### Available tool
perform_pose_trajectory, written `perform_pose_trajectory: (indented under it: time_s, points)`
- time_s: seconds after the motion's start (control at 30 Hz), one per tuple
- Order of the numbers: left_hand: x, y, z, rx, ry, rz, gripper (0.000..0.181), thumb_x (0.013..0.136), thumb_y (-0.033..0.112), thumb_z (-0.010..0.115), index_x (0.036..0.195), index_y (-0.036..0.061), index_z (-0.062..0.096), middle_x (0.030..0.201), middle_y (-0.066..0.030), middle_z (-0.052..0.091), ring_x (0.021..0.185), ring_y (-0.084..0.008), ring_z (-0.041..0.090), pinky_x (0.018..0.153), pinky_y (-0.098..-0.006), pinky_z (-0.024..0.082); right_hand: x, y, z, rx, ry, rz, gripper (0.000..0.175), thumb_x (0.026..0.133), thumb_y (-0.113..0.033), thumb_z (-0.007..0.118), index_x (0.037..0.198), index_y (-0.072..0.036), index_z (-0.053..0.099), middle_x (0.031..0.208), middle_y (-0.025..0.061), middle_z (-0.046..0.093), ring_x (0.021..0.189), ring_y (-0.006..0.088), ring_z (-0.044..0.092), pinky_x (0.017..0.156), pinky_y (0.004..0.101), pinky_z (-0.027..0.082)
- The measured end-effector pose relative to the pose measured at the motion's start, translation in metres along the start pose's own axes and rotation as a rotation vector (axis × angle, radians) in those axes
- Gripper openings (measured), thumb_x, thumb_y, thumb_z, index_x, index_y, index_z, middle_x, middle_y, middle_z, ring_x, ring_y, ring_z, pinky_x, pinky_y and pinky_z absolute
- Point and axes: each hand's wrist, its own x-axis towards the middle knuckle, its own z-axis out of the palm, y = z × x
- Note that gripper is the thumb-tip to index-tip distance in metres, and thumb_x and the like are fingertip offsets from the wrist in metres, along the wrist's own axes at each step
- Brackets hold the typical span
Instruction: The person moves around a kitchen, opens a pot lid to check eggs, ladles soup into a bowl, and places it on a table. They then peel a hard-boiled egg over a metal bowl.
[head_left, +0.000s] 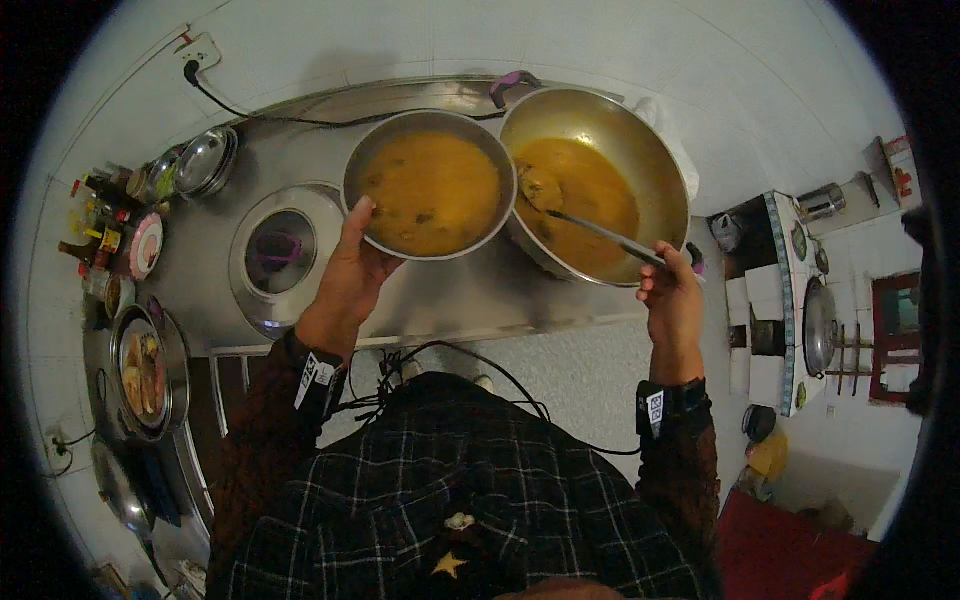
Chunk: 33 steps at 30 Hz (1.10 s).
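My left hand (354, 264) grips the rim and side of a round metal bowl (432, 255) with the thumb over its edge. Orange-brown soup (435, 187) with a few dark bits fills much of the bowl. Against its right side, as seen from above, stands a wide, deep metal pot (652, 165) with purple-and-black handles. More of the same broth (600, 184) covers the pot's bottom. My right hand (671, 300) holds the long handle of a metal ladle (611, 236). The ladle's head lies at the pot's left side, over or in the broth.
A glass-centred pot lid (251, 300) lies on the steel counter (300, 154). Stacked metal bowls (204, 161), bottles (101, 240) and a pink-rimmed plate (148, 246) stand left. A pan of food (180, 367) and a wok (120, 480) sit lower left. A black cord (292, 120) runs along the wall.
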Motion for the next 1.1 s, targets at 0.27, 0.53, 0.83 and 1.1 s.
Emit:
perform_pose_trajectory:
  time_s: [0.27,0.53,0.83,1.1]
  points:
    - [-0.008,-0.005,0.005,0.008,0.012,-0.031,0.061,0.096,0.052,0.056,0.14,0.0111,0.046,0.134,-0.0046,0.058,0.121,-0.0153,0.057,0.099,-0.0336,0.047,-0.03,-0.017,0.003,-0.216,0.016,-0.214,0.025,0.096,-0.024,0.06,0.105,-0.002,0.066,0.072,0.0081,0.064,0.055,0.0145,0.056,0.051,0.0264,0.045]
    - [-0.016,-0.01,0.008,-0.001,0.017,-0.082,0.058,0.096,0.052,0.057,0.137,0.0119,0.05,0.128,-0.0035,0.06,0.113,-0.0133,0.058,0.094,-0.0301,0.048,-0.044,-0.026,-0.001,-0.215,0.093,-0.369,0.024,0.096,-0.023,0.06,0.102,-0.001,0.067,0.07,0.0085,0.063,0.054,0.0144,0.056,0.051,0.0264,0.045]
    - [-0.017,-0.018,0.011,0.032,-0.049,-0.135,0.058,0.097,0.055,0.053,0.135,0.0121,0.052,0.125,-0.0022,0.062,0.104,-0.0118,0.061,0.091,-0.0281,0.049,-0.057,-0.053,-0.013,-0.148,0.099,-0.495,0.027,0.096,-0.025,0.057,0.103,-0.001,0.064,0.072,0.0098,0.061,0.058,0.015,0.056,0.049,0.026,0.045]
    - [-0.016,-0.019,0.022,-0.002,-0.09,-0.127,0.06,0.097,0.054,0.053,0.138,0.0102,0.05,0.13,-0.0036,0.06,0.118,-0.0154,0.059,0.101,-0.0343,0.045,-0.064,-0.065,-0.013,-0.129,0.086,-0.453,0.028,0.095,-0.027,0.058,0.102,-0.001,0.065,0.072,0.009,0.061,0.058,0.0146,0.055,0.051,0.0259,0.044]
